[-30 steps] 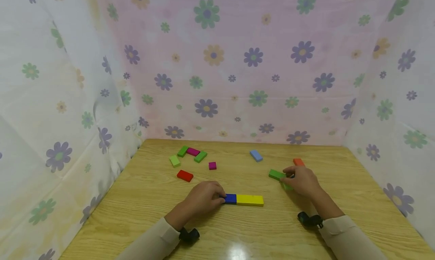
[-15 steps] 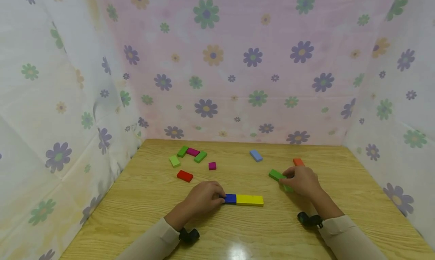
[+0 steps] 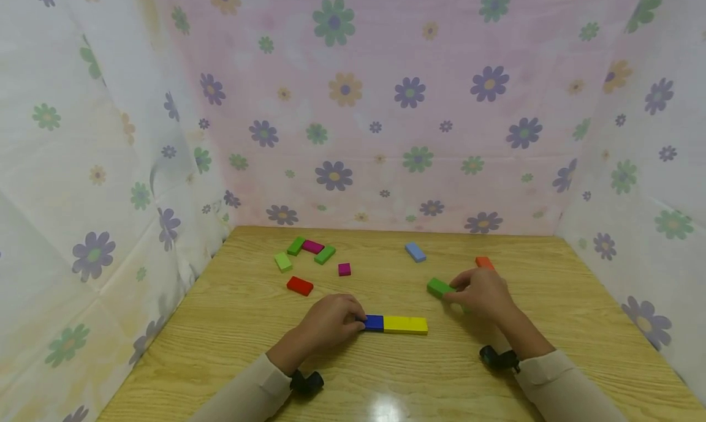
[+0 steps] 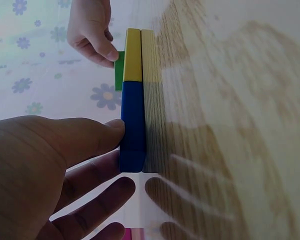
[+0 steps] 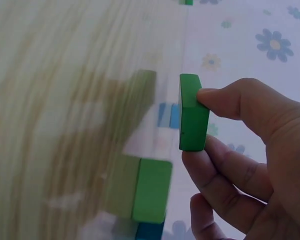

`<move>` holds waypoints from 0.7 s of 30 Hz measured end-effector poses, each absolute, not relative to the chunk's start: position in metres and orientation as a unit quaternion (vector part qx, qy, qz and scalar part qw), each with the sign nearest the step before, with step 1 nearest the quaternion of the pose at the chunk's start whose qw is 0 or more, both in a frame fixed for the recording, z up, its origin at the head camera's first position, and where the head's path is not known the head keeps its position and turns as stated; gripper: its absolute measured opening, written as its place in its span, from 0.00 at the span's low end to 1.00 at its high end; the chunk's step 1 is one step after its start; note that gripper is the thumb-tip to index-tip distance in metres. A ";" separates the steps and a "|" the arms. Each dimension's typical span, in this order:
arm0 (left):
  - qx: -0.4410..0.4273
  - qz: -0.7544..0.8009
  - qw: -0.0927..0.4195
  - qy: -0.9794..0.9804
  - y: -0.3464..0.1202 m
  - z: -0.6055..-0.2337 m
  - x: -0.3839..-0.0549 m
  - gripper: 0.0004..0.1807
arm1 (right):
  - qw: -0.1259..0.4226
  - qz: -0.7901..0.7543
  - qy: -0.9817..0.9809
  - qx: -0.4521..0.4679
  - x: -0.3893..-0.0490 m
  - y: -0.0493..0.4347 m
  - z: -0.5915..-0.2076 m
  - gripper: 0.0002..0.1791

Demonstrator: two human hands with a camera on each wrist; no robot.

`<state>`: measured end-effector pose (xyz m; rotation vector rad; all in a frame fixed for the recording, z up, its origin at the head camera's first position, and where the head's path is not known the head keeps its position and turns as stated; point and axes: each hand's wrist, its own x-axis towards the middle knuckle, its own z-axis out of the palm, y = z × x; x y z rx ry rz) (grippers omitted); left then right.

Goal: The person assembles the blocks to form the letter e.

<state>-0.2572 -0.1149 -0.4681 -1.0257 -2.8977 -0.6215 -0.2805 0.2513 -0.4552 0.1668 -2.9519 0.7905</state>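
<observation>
In the head view my left hand (image 3: 331, 324) pinches the left end of a dark blue block (image 3: 374, 323), which lies flat on the table. A yellow block (image 3: 405, 325) lies end to end with it, touching in the left wrist view. My right hand (image 3: 481, 293) holds a green block (image 3: 439, 288) between thumb and fingers. In the right wrist view this block hangs above the table. A lighter green block (image 5: 153, 191) lies below the right hand, with part of a blue block (image 5: 150, 231) beside it; the hand mostly hides both in the head view.
An orange block (image 3: 484, 263) and a light blue block (image 3: 415, 252) lie behind on the right. At the back left are a red block (image 3: 300, 286), a small magenta block (image 3: 344, 269), a longer magenta block (image 3: 313, 247) and several green ones. Flowered cloth surrounds the table (image 3: 231, 361).
My right hand has lifted the green block and moved it a little to the left, off the lighter green block's side. The left hand and its blue block have stayed put.
</observation>
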 end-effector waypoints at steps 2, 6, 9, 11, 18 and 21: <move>-0.327 -0.197 0.003 -0.924 -0.115 -0.468 -0.257 0.07 | 0.036 0.261 -0.963 0.055 -0.279 0.247 -0.454 0.17; -0.329 -0.196 0.006 -0.924 -0.115 -0.467 -0.257 0.06 | 0.025 0.269 -0.961 0.055 -0.276 0.239 -0.453 0.17; -0.330 -0.197 0.006 -0.923 -0.115 -0.468 -0.257 0.06 | 0.019 0.270 -0.961 0.055 -0.275 0.234 -0.454 0.17; -0.330 -0.199 0.005 -0.923 -0.115 -0.468 -0.257 0.06 | 0.016 0.266 -0.962 0.059 -0.274 0.233 -0.455 0.16; -0.326 -0.201 -0.002 -0.924 -0.115 -0.467 -0.258 0.06 | 0.000 0.262 -0.964 0.053 -0.272 0.227 -0.456 0.15; -0.323 -0.201 -0.005 -0.925 -0.115 -0.467 -0.257 0.06 | -0.004 0.265 -0.963 0.051 -0.269 0.223 -0.456 0.16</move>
